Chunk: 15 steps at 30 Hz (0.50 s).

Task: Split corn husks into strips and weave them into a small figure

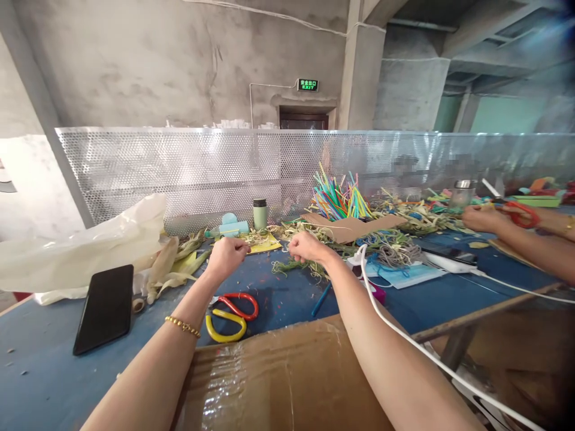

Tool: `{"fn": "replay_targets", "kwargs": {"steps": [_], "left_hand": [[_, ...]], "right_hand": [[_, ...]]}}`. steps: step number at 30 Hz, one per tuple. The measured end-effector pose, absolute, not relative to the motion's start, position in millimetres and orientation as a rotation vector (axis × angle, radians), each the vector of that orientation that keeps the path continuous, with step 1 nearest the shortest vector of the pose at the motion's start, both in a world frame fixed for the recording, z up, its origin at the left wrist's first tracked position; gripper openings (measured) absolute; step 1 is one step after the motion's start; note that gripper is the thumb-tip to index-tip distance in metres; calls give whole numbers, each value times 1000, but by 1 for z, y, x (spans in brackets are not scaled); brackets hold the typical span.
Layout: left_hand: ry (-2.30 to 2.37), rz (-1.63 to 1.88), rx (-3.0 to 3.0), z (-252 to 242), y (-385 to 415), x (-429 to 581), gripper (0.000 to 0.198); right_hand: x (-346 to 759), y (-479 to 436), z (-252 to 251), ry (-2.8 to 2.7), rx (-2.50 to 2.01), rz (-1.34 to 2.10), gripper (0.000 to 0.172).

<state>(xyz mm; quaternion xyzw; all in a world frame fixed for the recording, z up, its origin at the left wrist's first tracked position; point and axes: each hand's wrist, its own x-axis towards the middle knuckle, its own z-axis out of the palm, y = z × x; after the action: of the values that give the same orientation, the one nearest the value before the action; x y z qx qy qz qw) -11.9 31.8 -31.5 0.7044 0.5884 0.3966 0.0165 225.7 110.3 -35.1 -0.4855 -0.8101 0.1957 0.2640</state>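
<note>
My left hand [227, 256] is curled closed above the blue table [54, 371], just in front of a yellow sheet [265, 244]. My right hand [304, 246] is also closed, fingers pinched over a tangle of green and tan straw strips [296, 266]. What either hand holds is too small to make out. A gold bracelet sits on my left wrist. Scissors with red and yellow handles [231, 314] lie on the table between my forearms.
A black phone [105, 308] lies at left beside a white plastic bag [85, 245]. A taped cardboard box [278, 383] sits nearest me. Coloured straws [339, 200], a green cup [259, 214], cardboard and a white cable [404, 335] lie around. Another person's hands [483, 216] hold red scissors at right.
</note>
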Motion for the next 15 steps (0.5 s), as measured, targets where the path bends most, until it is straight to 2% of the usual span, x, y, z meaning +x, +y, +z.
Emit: {"fn": "replay_targets", "kwargs": {"steps": [4, 7, 10, 15], "left_hand": [[1764, 1313, 2108, -30, 32, -11, 24], [1611, 1457, 1924, -29, 31, -10, 24], [1473, 1551, 1712, -28, 29, -9, 26], [1483, 1558, 1640, -28, 28, -6, 26]], "right_hand": [[222, 103, -21, -1854, -853, 729, 7], [215, 93, -12, -1760, -694, 869, 12], [214, 93, -12, -1788, -701, 854, 13], [225, 109, -22, -1804, -974, 683, 10]]}}
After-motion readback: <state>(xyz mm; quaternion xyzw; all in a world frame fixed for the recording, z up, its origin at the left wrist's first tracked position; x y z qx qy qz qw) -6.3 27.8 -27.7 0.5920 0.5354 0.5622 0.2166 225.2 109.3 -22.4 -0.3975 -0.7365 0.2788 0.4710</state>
